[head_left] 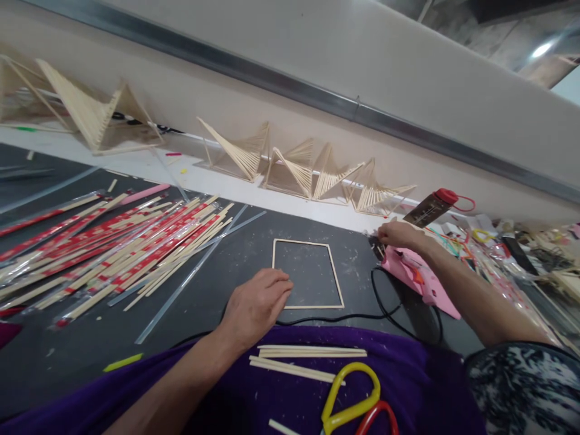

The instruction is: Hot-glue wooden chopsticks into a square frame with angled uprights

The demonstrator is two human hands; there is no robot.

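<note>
A rectangular frame of thin wooden sticks (336, 275) lies flat on the dark table. My left hand (259, 302) rests over its left side with fingers pressed together, covering the near left corner. My right hand (399, 234) is closed just beyond the pink glue gun (403, 266), near the gun's front end; what its fingers pinch is too small to make out. Several loose sticks (312, 351) lie on the purple cloth (217, 368) over my lap. Beside them are scissors with yellow (351, 417) and red handles.
Several stick models with twisted surfaces (242, 154) stand along the wall. Packaged chopsticks (136, 241) and clear glue sticks (185, 290) spread across the left. A black cable (317, 318) crosses the near table. A red-capped bottle (430, 206) stands behind my right hand.
</note>
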